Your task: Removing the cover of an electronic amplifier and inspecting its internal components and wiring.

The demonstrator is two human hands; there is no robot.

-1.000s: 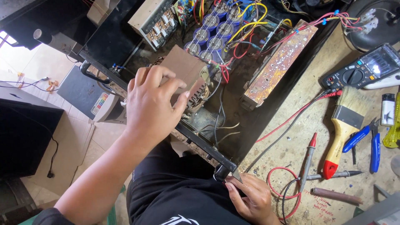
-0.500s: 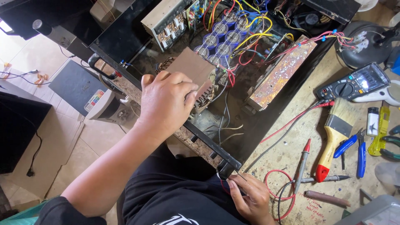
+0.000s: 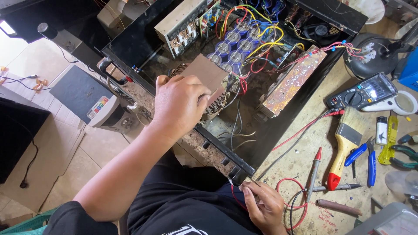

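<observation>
At chassis edge, right hand (image 3: pixel 264 208) perhaps pinching hidden wire.

Pale floor tiles (image 3: pixel 52 152) are catching bright daylight spilling in from the upper left. A dark cabinet (image 3: pixel 17 139) is standing at the left edge, a black cord (image 3: pixel 30 167) trailing beside it. A worn, stained desk (image 3: pixel 300 161) is filling the right side.

My left hand (image 3: pixel 180 106) rests on the brown, block-shaped transformer (image 3: pixel 209 76) inside the open black amplifier chassis (image 3: pixel 130 45), fingers curled over its top edge. My right hand (image 3: pixel 263 206) pinches a thin wire (image 3: pixel 252 180) at the chassis's near corner.
</observation>
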